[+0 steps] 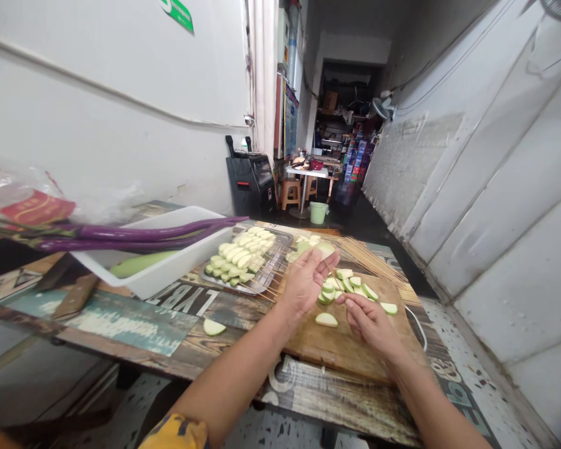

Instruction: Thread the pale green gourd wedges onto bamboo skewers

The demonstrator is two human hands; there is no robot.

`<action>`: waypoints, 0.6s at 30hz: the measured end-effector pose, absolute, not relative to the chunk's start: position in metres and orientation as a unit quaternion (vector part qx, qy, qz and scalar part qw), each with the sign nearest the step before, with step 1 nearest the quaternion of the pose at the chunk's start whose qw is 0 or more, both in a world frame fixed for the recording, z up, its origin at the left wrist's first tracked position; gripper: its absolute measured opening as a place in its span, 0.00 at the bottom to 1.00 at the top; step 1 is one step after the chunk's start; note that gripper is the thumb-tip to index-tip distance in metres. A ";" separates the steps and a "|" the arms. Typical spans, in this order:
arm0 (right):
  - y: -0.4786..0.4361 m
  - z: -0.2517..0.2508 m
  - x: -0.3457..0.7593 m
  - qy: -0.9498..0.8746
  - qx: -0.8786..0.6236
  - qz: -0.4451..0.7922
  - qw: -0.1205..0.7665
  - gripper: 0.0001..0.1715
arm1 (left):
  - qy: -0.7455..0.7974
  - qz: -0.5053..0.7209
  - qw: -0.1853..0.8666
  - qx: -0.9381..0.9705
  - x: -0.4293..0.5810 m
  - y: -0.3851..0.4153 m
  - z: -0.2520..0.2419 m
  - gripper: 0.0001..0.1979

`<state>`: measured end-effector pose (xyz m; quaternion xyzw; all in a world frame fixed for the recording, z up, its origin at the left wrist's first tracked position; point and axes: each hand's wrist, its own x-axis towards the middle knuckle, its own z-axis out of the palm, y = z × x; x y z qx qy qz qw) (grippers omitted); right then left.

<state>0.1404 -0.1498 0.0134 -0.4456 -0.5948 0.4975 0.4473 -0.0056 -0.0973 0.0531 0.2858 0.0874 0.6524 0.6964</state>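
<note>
My left hand [307,279] is closed on a pale green vegetable slice [326,251], raised above the back left of a wooden cutting board [355,349]. Just to its right, my right hand [365,315] pinches a thin wooden skewer [333,277], which slants up toward the held slice. Whether its tip has entered the slice is too small to tell. Beneath and behind my hands, several cut slices [346,284] lie on the board, and a single half-round slice [326,320] rests nearer its front left.
A metal tray [262,285] of skewered slices stands left of the board. Farther left, a white bin [144,284] holds a green vegetable, with long purple eggplants [140,234] across it. Bare skewers [374,260] lie behind the board. One slice [214,327] sits near the table's front edge.
</note>
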 end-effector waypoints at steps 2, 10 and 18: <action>-0.151 0.010 0.138 -0.574 -0.435 0.524 0.454 0.20 | 0.079 0.655 0.693 0.290 -0.004 -0.098 0.053 0.08; -0.155 0.008 0.128 -0.500 -0.390 0.602 0.485 0.15 | 0.087 0.657 0.690 0.291 -0.001 -0.104 0.056 0.08; -0.150 0.005 0.132 -0.528 -0.420 0.548 0.495 0.18 | 0.086 0.650 0.693 0.298 -0.001 -0.107 0.058 0.09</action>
